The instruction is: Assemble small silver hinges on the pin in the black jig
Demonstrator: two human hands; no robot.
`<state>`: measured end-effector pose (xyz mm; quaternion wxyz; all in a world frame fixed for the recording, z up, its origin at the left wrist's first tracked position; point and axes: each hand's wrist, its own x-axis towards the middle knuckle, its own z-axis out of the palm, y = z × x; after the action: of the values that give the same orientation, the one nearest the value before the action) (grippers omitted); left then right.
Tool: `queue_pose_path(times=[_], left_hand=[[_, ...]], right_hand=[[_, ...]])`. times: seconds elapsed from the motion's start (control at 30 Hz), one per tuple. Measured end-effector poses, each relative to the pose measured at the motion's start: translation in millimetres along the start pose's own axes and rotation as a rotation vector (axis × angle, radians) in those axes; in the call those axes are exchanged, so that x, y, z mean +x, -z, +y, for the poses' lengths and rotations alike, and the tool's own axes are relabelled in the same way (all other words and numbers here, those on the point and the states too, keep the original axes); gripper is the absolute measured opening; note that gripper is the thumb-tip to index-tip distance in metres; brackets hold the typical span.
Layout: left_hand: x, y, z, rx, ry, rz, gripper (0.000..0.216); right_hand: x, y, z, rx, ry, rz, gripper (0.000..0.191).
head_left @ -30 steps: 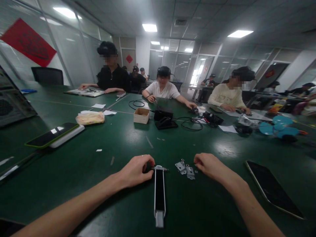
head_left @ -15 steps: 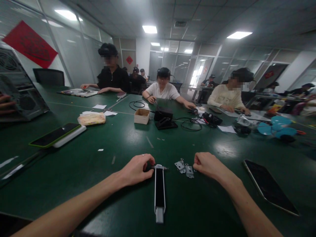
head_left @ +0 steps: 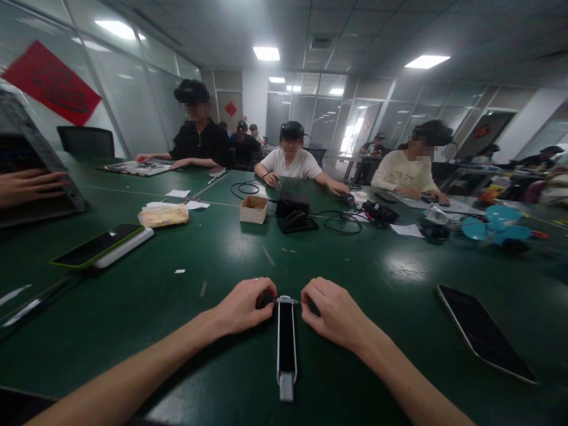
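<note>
A long black bar with silver edges (head_left: 286, 346) lies on the green table (head_left: 222, 254), pointing away from me. My left hand (head_left: 242, 307) is closed on a small dark-handled screwdriver (head_left: 283, 300). Its thin metal shaft lies across the bar's far end. My right hand (head_left: 331, 313) sits just right of that end, with its fingertips pinched together at the shaft's tip. What they pinch is too small to make out. The small metal hinges seen earlier are hidden under my right hand.
A dark phone (head_left: 483, 333) lies at the right, and another phone on a white pack (head_left: 95, 245) at the left. Farther off are a cardboard box (head_left: 254, 209), black devices with cables (head_left: 295, 213) and a plastic bag (head_left: 163, 215). Three people sit across the table, and another person's hand (head_left: 26, 186) is at far left.
My right hand has moved left from the metal hinges to the bar's far end and now covers the hinges. My left hand has stayed put. At far left a hand has moved a dark case.
</note>
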<state>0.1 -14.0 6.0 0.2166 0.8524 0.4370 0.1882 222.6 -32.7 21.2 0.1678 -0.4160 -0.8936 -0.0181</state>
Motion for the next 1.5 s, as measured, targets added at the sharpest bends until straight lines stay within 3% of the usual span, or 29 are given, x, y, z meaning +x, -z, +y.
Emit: queue_pose_path(times=[0.2, 0.3, 0.5, 0.67, 0.83, 1.13, 1.5], left_hand=[[-0.4, 0.1, -1.0, 0.009, -0.021, 0.027, 0.015], [-2.3, 1.1, -0.1, 0.038, -0.049, 0.106, 0.019], [-10.1, -1.1, 13.6, 0.034, -0.340, 0.176, 0.015], [-11.0, -6.6, 15.4, 0.003, -0.400, 0.262, 0.011], [-9.4, -11.7, 9.3, 0.027, -0.502, 0.358, 0.015], [-9.4, -14.4, 8.6, 0.029, -0.488, 0.388, 0.013], [-4.6, -0.2, 4.4, -0.062, -0.258, 0.203, 0.005]], right_hand=[[-1.3, -4.5, -6.3, 0.116, 0.067, 0.060, 0.007], [-2.3, -4.9, -7.1, 0.204, 0.067, 0.107, 0.007], [-3.8, -13.4, -19.5, 0.437, 0.094, 0.244, 0.008], [-3.9, -26.6, -27.4, 0.597, 0.027, 0.309, 0.009], [-4.0, -31.4, -25.4, 0.604, 0.007, 0.374, 0.008], [-4.1, -31.9, -22.9, 0.566, 0.029, 0.408, 0.007], [-3.9, -14.3, -13.4, 0.478, 0.162, 0.278, 0.011]])
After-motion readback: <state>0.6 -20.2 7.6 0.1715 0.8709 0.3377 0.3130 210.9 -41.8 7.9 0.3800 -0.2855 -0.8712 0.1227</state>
